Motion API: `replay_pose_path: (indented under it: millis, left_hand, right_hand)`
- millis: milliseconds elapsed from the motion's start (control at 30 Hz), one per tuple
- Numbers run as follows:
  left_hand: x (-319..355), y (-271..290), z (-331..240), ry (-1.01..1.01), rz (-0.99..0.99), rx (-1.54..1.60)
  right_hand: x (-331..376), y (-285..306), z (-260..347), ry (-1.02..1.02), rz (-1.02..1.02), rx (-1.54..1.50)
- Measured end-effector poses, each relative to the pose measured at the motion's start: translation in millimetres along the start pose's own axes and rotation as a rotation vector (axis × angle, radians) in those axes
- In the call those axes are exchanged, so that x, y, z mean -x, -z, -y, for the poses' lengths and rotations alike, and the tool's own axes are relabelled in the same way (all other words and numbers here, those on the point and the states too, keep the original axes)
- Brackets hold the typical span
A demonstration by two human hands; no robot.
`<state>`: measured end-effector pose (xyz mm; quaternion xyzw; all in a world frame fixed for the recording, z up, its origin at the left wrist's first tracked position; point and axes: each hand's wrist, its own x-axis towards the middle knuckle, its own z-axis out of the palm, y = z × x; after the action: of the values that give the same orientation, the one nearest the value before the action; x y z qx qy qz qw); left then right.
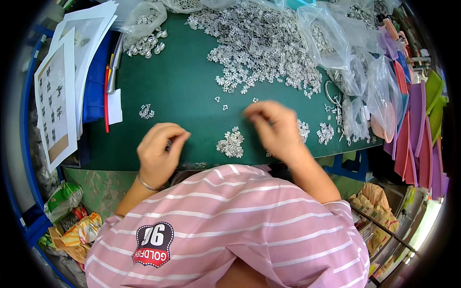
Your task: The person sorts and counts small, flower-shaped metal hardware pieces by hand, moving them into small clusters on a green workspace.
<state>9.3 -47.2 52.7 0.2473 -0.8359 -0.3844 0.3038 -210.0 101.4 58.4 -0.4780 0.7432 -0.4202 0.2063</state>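
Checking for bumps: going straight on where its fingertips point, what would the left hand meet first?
The left hand would probably meet the metal pile between the hands, though depth is unclear and it might pass above.

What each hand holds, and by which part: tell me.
Cannot be told: the left hand curls around or over something silvery; the right hand is blurred.

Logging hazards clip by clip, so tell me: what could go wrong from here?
The central pile of metal pieces lies near the front edge of the green table; the striped shirt, close by, might brush some off. The right hand, blurred at the fingers, is right beside another small pile and could scatter it.
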Motion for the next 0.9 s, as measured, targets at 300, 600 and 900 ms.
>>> replay_pose_path:
  millis: [300, 600, 900]
  left_hand:
    - [2, 16, 28, -0.134, 0.077, -0.274]
    - [27, -18, 17, -0.189, -0.074, -0.225]
    - [25, -38, 8, -0.256, -0.074, -0.126]
  right_hand:
    - [0, 21, -33, 0.063, -0.142, 0.296]
    - [32, 101, -33, -0.287, 0.103, 0.307]
    - [-22, 16, -35, 0.226, -0.054, 0.280]
